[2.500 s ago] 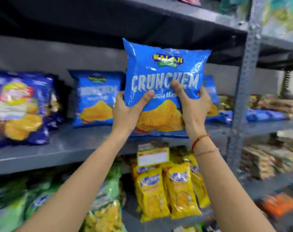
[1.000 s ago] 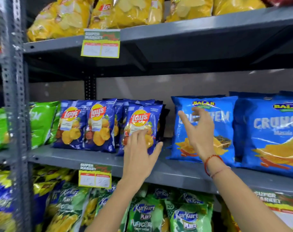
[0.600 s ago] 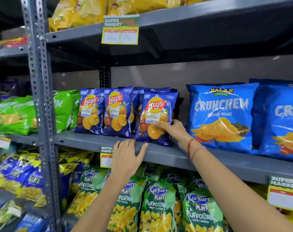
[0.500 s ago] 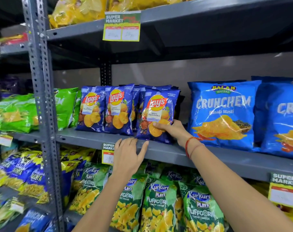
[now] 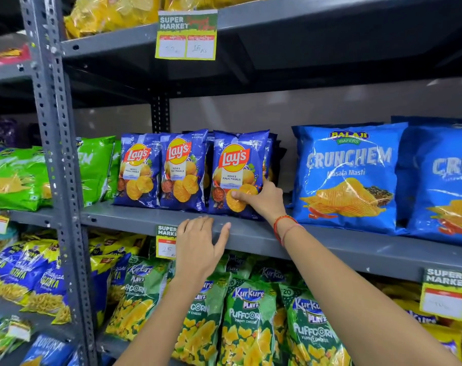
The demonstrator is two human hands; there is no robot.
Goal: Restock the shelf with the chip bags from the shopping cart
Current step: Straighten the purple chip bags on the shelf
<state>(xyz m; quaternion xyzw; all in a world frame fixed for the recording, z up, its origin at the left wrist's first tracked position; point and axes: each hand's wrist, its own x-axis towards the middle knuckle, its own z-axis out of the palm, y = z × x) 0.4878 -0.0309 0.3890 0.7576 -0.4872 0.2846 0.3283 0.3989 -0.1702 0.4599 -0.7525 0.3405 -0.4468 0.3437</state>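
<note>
On the grey middle shelf [image 5: 330, 247] stand three dark blue Lay's bags in a row. My right hand [image 5: 261, 200] grips the lower right corner of the rightmost Lay's bag [image 5: 238, 165], thumb on its front and fingers behind. My left hand [image 5: 199, 247] lies flat and open on the shelf's front edge, just below that bag, holding nothing. To the right a light blue Crunchem bag [image 5: 349, 175] stands upright, with a second one [image 5: 444, 180] beside it. The shopping cart is out of sight.
A perforated grey upright post [image 5: 58, 159] rises at the left. Green bags [image 5: 15, 178] lie beyond it. Yellow bags fill the top shelf [image 5: 113, 14]. Kurkure Puffcorn bags [image 5: 248, 320] stand on the shelf below. Price tags [image 5: 186, 35] hang off the shelf edges.
The Crunchem bag that both hands held now stands on the shelf. My right hand went left to the rightmost Lay's bag and took hold of it; my left hand dropped onto the shelf edge.
</note>
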